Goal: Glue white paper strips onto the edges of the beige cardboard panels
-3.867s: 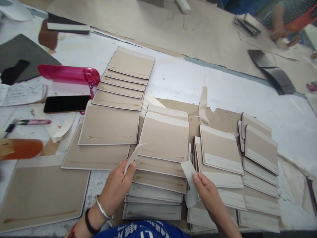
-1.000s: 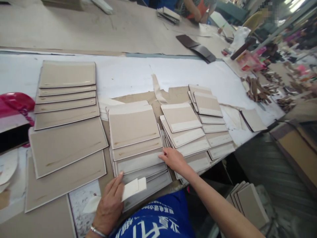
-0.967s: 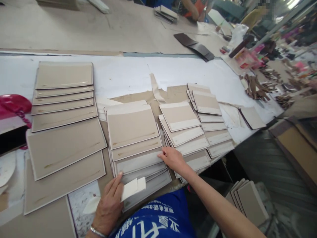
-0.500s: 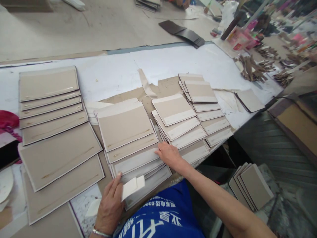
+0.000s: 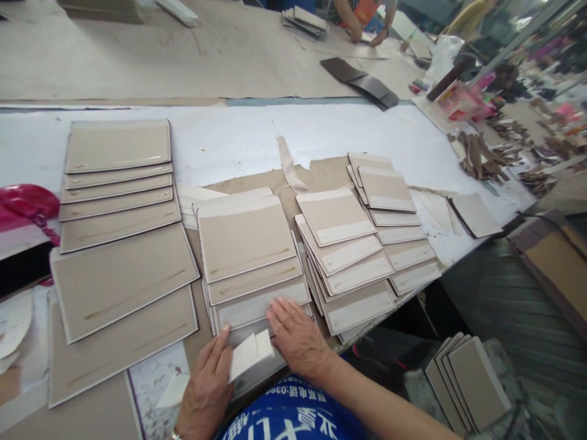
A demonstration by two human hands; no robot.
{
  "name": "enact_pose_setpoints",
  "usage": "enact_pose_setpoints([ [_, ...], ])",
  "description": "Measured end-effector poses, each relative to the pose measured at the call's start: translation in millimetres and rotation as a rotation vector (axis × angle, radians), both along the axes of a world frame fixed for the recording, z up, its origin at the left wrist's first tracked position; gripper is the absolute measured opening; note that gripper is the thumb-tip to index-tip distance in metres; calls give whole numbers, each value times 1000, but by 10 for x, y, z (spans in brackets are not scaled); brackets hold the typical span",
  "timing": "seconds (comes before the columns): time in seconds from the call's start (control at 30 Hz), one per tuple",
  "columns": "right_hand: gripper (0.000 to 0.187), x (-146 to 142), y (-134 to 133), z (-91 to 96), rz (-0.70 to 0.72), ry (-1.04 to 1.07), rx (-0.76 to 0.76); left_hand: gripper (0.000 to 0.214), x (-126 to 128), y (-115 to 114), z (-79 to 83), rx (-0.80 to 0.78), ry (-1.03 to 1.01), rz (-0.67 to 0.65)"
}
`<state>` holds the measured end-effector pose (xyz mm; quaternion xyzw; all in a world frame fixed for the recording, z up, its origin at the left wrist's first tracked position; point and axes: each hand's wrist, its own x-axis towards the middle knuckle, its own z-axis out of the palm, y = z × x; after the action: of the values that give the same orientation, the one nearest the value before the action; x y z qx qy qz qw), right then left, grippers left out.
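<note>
My left hand [image 5: 208, 382] is at the near left corner of the middle stack of beige panels [image 5: 245, 235], its fingertips on the stack's edge. Between its thumb and fingers it grips some small white strips [image 5: 251, 354], which stick out to the right over the nearest panel. My right hand [image 5: 298, 336] lies flat, fingers stretched out, on the pale band of a lower panel. Each panel overlaps the one below, and brownish glue-like streaks run along some lower edges. Both thumbs are mostly hidden.
Larger beige panels [image 5: 123, 293] fan out on the left. More overlapping panels [image 5: 337, 217] lie to the right. Dark sheets [image 5: 360, 82] and a co-worker's hands [image 5: 367, 36] are across the table. Several panels [image 5: 468, 382] stand below the table edge at right.
My right hand has come left and nearer, from the right edge of the middle stack onto its lower panels. My left hand stays at the corner with the white strips. The view has shifted.
</note>
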<state>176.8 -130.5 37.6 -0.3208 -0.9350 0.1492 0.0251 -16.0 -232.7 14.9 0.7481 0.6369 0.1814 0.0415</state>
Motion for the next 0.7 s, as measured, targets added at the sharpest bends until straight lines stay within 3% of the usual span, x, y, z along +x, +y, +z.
enact_pose_setpoints([
  [0.03, 46, 32, -39, -66, 60, 12, -4, 32, 3, 3, 3, 2, -4, 0],
  [0.1, 50, 135, -70, -198, 49, -17, 11, 30, 7, 8, 5, 8, -20, 0],
  [0.23, 50, 349, -38, -338, -152, -84, 108, 31, 5, 6, 28, -19, -127, 72],
  [0.33, 44, 311, -5, -222, -330, 10, 106, 27, 15, 35, 159, -164, -383, 230],
  [0.4, 36, 156, 16, -25, -383, 145, -74, 24, 38, 100, 323, -337, -675, 396],
  [0.5, 27, -175, 40, 335, -365, 326, -614, 36, 100, 248, 595, -760, -1213, 578],
  [0.6, 29, -470, 40, 568, -481, 471, -1025, 38, 172, 358, 764, -835, -1489, 608],
  [0.7, 30, -652, 23, 586, -607, 590, -1241, 36, 218, 368, 807, -838, -1528, 582],
])
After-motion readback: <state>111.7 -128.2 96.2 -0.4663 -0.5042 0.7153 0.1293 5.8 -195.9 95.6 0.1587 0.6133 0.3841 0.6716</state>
